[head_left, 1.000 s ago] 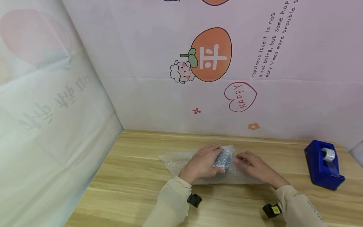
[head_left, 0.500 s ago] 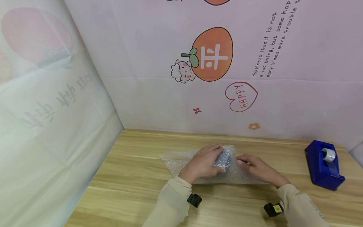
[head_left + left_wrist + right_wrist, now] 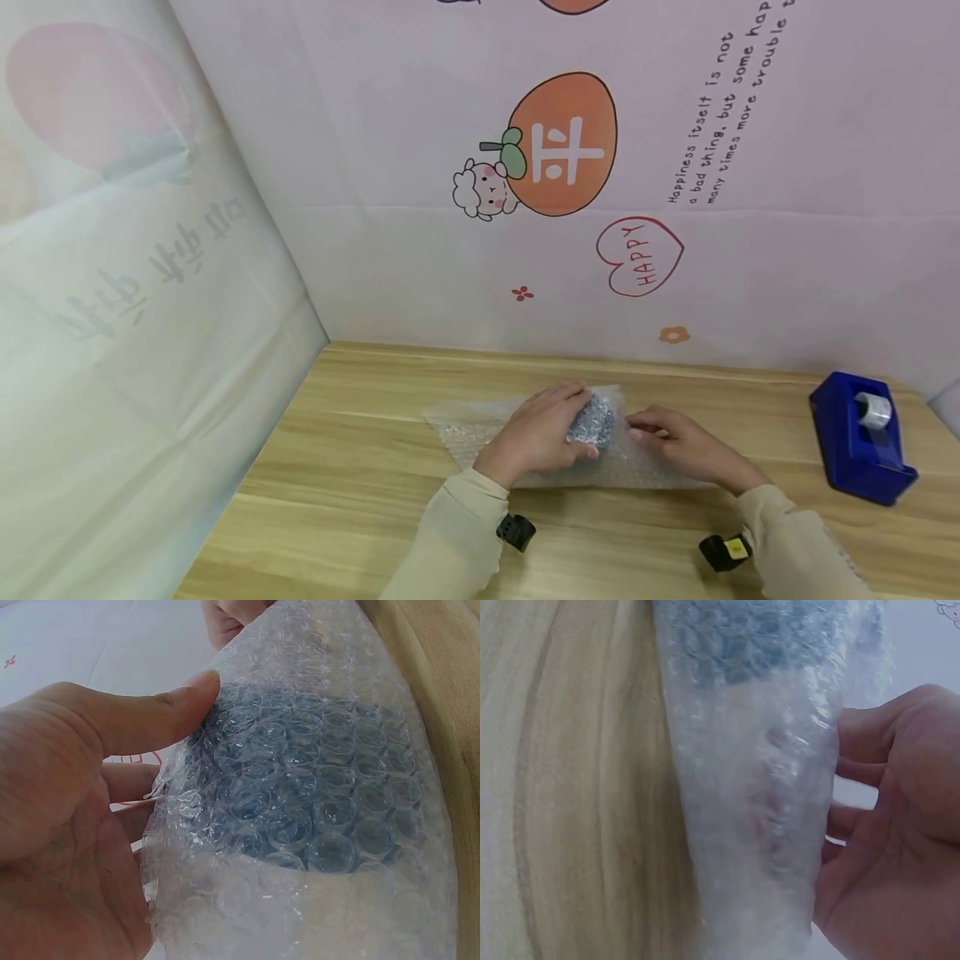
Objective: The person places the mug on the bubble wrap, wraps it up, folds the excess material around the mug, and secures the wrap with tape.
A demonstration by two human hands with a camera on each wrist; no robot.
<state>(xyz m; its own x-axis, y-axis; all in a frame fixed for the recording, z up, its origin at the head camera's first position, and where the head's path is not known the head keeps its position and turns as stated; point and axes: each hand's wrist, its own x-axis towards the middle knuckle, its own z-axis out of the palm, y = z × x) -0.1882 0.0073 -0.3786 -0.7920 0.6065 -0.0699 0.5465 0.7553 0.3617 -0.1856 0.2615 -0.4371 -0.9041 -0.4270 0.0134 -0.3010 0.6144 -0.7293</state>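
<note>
A sheet of bubble wrap [image 3: 468,429] lies on the wooden table, folded over a dark blue, rounded object [image 3: 315,787]. The layers of plastic blur what that object is. My left hand [image 3: 528,433] grips the wrapped bundle from its left side, thumb on the near side and fingers on the far side. To the right, my right hand [image 3: 678,446] pinches the bubble wrap beside the bundle with thumb and index finger. In the right wrist view its fingers reach behind the wrap [image 3: 750,772] and show faintly through it.
A blue tape dispenser [image 3: 855,442] with a roll of clear tape [image 3: 873,411] stands on the table [image 3: 337,500] at the right. Behind the table hangs a printed white sheet [image 3: 375,275], and another [image 3: 150,400] closes off the left side.
The right hand's fingers have drawn together at the edge of the wrap. The left hand and the bundle stay in place.
</note>
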